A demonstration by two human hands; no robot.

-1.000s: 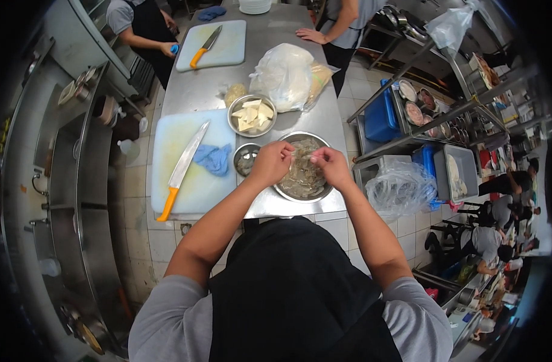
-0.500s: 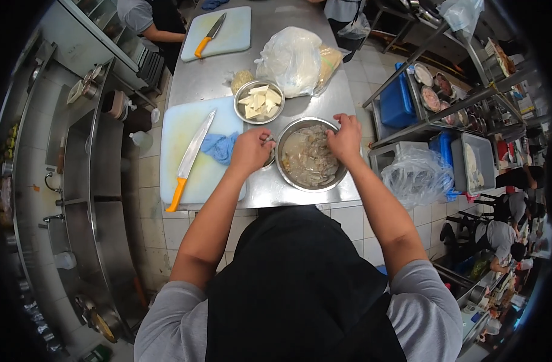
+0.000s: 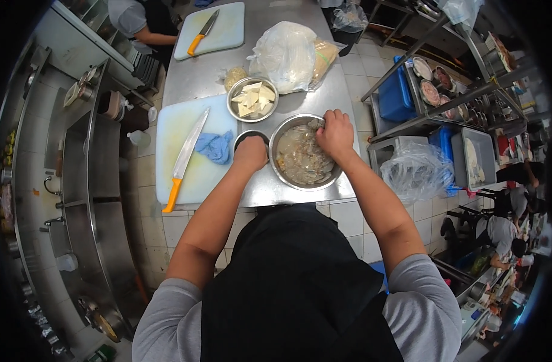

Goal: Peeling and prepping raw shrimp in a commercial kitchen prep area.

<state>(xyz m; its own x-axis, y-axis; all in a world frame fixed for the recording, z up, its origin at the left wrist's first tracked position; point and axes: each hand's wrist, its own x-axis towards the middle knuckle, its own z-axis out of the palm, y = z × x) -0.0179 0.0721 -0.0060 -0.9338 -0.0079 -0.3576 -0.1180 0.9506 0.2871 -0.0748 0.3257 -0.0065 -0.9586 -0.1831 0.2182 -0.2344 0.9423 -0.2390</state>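
My left hand point(image 3: 250, 155) reaches down into a small metal bowl point(image 3: 261, 134), knuckles up, with its fingers hidden. Beside it stands a larger steel bowl point(image 3: 277, 175) of wet, greyish pieces point(image 3: 309, 158) in cloudy liquid. At that bowl's upper right rim, my right hand point(image 3: 336, 134) has its fingers curled; a greyish bit shows by the fingertips, too small to name. Behind these is a metal bowl point(image 3: 229, 108) of pale, flat-cut pieces point(image 3: 253, 99). A yellow-handled knife point(image 3: 188, 151) and a crumpled blue cloth point(image 3: 214, 147) lie on the near white cutting board point(image 3: 173, 123).
Farther up the steel table point(image 3: 261, 196) are a second cutting board point(image 3: 231, 39) with a knife point(image 3: 203, 33), a big white plastic bag point(image 3: 283, 57) and a bag of tan crumbs point(image 3: 324, 60). A person point(image 3: 140, 24) stands at the far left. Shelving point(image 3: 433, 114) is on the right.
My left hand has lowered from above the small bowl into it. My right hand's fingers have closed in and drawn slightly left at the large bowl's rim. The view has shifted a little.
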